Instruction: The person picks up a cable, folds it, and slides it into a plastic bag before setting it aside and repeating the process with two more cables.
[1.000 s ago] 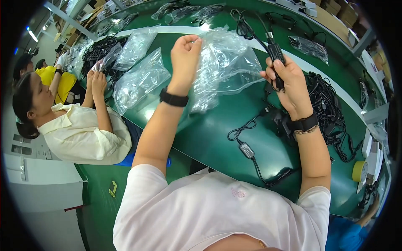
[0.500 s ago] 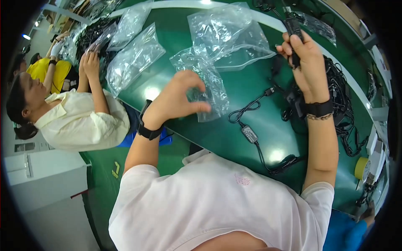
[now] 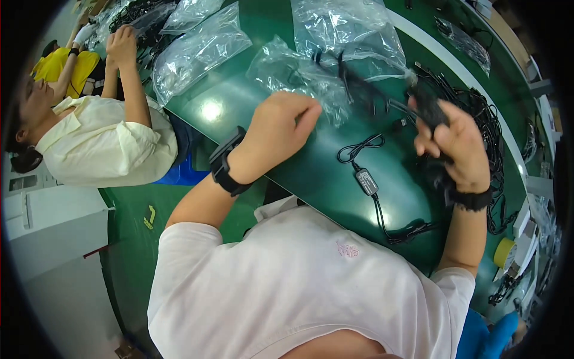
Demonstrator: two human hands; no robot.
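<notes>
Holding a black cable [image 3: 429, 107] in the curled fingers of your right hand [image 3: 463, 143], you have its blurred loops out ahead, between both hands. Your left hand [image 3: 278, 134] is half curled with its fingertips hidden, so I cannot tell whether it grasps anything. Just ahead of it, a clear bag [image 3: 276, 64] lies on the bench [image 3: 314, 179]. The held cable is outside any bag; so is the second cable [image 3: 366, 181], between your hands and nearer your body.

Green table [image 3: 314, 176] under clear plastic bags [image 3: 200, 51], a loose black cable [image 3: 366, 181] and a tangled cable heap [image 3: 478, 106]
</notes>
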